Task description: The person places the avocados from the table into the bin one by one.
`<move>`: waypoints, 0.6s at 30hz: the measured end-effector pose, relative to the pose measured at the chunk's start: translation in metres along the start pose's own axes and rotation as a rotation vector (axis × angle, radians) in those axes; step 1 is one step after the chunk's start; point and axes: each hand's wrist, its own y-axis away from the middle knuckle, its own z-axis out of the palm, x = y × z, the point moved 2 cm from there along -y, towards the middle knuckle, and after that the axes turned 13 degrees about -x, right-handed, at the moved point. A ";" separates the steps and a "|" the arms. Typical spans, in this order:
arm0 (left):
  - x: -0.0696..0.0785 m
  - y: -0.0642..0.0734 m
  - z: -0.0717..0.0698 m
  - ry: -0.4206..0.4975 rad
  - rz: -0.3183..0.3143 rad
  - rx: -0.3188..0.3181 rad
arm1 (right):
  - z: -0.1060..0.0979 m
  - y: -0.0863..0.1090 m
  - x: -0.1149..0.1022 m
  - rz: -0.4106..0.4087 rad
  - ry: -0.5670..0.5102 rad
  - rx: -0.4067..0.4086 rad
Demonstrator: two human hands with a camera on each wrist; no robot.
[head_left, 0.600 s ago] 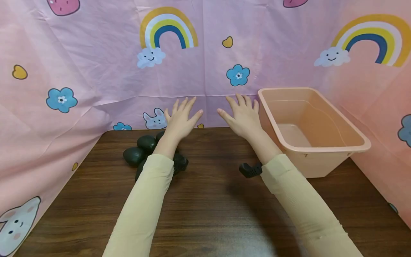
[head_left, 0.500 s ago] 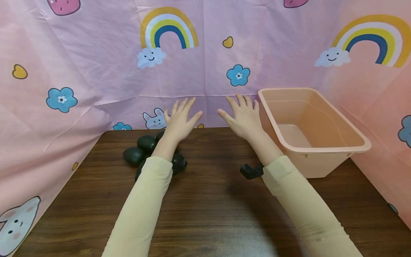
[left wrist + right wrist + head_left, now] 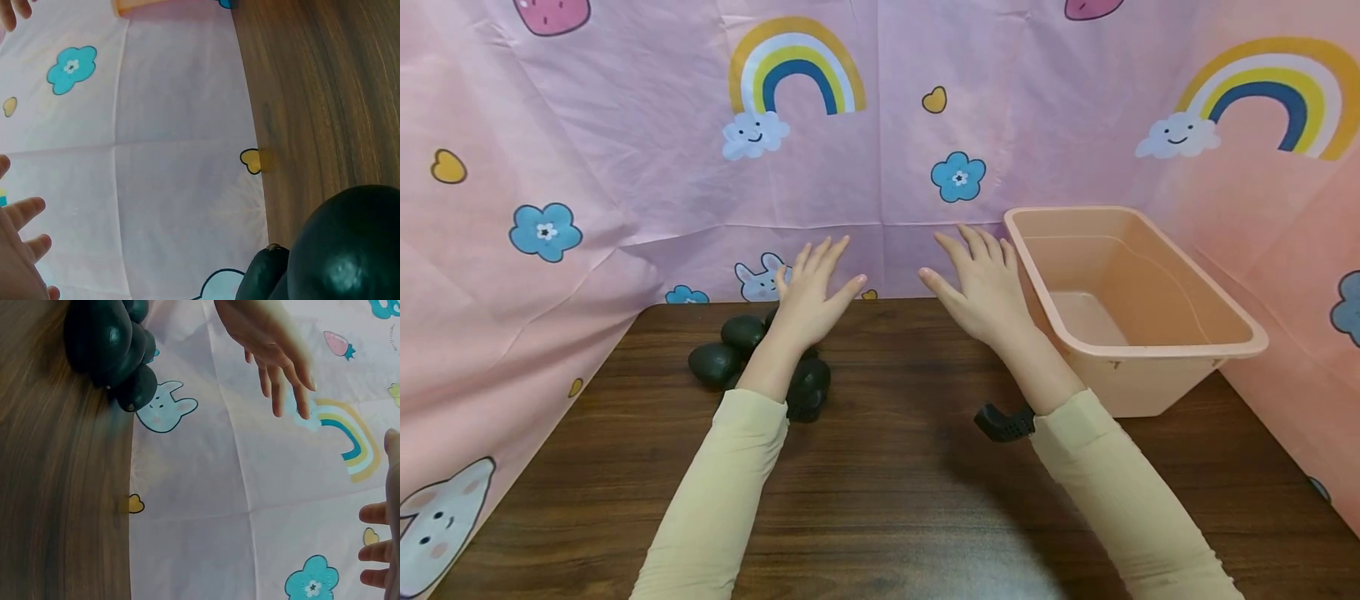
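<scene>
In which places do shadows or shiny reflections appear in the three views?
Head view: soft shadow on the table beside the right sleeve, pale sheen toward the bottom; left wrist view: bright glint on the large dark green oval; right wrist view: fainter highlights on the dark green pile.

Dark rounded fruits point(image 3: 103, 340) cluster at the edge of the table point(image 3: 62, 506), beside a printed cloth point(image 3: 187, 475). The left hand point(image 3: 270, 337) and partly cropped right hand point(image 3: 395, 519) hover apart.

Glossy, smooth dark-green egg-shaped fruits point(image 3: 714, 365); smooth peach rectangular plastic tub point(image 3: 1165, 351); faintly shiny brown wood-grained surface point(image 3: 880, 475); matt, creased pink printed cloth point(image 3: 647, 150)
</scene>
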 end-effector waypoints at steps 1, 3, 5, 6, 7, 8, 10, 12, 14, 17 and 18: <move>0.000 0.001 -0.001 0.001 0.008 0.004 | -0.001 0.002 0.000 -0.007 -0.005 0.011; 0.001 0.004 -0.002 0.007 0.026 0.009 | -0.003 0.007 0.001 -0.019 -0.015 0.030; 0.001 0.008 -0.003 0.013 0.039 0.011 | -0.006 0.013 0.002 -0.030 -0.028 0.052; 0.001 0.010 -0.004 0.017 0.045 0.010 | -0.007 0.016 0.003 -0.037 -0.032 0.065; 0.001 0.012 -0.005 0.020 0.054 0.010 | -0.008 0.019 0.003 -0.047 -0.038 0.080; 0.001 0.014 -0.006 0.025 0.061 0.011 | -0.010 0.022 0.004 -0.055 -0.043 0.093; 0.000 0.018 -0.008 0.029 0.070 0.014 | -0.012 0.028 0.006 -0.073 -0.049 0.125; -0.001 0.023 -0.010 0.036 0.080 0.018 | -0.014 0.035 0.008 -0.091 -0.052 0.158; -0.003 0.028 -0.013 0.044 0.085 0.021 | -0.016 0.041 0.010 -0.099 -0.060 0.181; -0.007 0.035 -0.017 0.049 0.088 0.024 | -0.018 0.049 0.014 -0.108 -0.050 0.220; -0.009 0.037 -0.018 0.050 0.088 0.024 | -0.019 0.052 0.015 -0.110 -0.046 0.232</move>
